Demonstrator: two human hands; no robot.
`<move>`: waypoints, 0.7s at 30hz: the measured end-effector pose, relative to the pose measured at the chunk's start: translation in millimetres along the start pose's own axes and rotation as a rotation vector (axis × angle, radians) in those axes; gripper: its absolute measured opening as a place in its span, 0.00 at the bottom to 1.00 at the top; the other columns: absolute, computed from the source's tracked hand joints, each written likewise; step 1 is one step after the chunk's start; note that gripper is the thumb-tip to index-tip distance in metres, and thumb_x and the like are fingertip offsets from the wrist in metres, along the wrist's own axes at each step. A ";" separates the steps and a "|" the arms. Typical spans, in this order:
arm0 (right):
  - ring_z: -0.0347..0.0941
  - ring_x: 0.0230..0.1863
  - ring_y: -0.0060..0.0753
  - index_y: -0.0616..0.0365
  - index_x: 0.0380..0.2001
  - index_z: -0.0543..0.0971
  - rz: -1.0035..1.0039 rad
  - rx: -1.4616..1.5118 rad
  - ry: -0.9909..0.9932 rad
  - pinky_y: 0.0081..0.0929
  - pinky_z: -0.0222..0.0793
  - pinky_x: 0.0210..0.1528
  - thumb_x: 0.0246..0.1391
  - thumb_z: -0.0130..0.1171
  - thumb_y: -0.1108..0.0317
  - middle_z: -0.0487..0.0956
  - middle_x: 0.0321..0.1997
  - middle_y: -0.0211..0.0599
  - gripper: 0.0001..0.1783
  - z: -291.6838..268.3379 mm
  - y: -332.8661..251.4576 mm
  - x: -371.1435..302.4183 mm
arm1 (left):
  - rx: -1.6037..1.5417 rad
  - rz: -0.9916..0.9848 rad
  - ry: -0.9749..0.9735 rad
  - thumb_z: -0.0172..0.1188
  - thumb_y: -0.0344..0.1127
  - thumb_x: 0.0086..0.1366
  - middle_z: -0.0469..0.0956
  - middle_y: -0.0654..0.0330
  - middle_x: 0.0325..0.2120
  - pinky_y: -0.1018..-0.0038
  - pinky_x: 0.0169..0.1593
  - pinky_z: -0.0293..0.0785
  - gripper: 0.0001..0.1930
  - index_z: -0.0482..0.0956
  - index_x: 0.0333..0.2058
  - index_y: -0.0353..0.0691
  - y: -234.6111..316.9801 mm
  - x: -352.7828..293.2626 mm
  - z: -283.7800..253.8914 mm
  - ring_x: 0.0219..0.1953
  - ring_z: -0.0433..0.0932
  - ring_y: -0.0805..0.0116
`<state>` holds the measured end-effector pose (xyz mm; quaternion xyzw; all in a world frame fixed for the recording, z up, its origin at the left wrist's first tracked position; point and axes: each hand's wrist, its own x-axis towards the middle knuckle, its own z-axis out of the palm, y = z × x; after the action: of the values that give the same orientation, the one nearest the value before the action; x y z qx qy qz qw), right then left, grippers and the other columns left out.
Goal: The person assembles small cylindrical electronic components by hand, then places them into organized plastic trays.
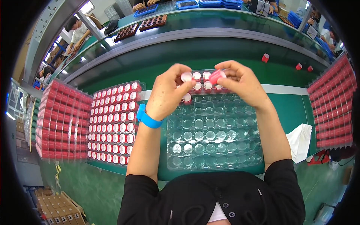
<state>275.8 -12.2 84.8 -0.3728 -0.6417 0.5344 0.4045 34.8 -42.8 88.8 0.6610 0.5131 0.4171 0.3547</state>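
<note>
Left hand (pixel 169 92) pinches a small cap (pixel 186 77) at its fingertips, white face up; right hand (pixel 243 83) grips a pink-red cap (pixel 216 77) between thumb and fingers, tilted sideways; both caps held just above the far end of a clear tray (pixel 213 131); the two hands near each other, not touching; blue wristband (pixel 148 117) on left wrist; tray is thin glossy moulded plastic, rows of round pockets, mostly bare, only the far rows hold caps (pixel 202 85), red sides, white tops; left of it a full tray (pixel 112 123) of the same caps, then a tall stack (pixel 62 120) of filled trays; another stack (pixel 333 105) at right; white cloth (pixel 300 140), crumpled, right of the clear tray; green smooth bench (pixel 288 108); loose red caps (pixel 265 57) farther back.
</note>
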 end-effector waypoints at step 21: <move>0.76 0.45 0.45 0.57 0.44 0.78 -0.345 -1.109 -0.226 0.43 0.69 0.49 0.47 0.70 0.64 0.80 0.38 0.41 0.21 17.8 27.8 -5.3 | 0.711 0.283 -0.174 0.68 0.33 0.55 0.79 0.52 0.38 0.57 0.48 0.73 0.16 0.80 0.43 0.39 -25.4 -6.4 26.3 0.42 0.76 0.49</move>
<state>262.9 -19.7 54.9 -0.3595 -0.9157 0.0823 0.1594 48.3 -44.5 54.3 0.8398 0.4974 0.2005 0.0845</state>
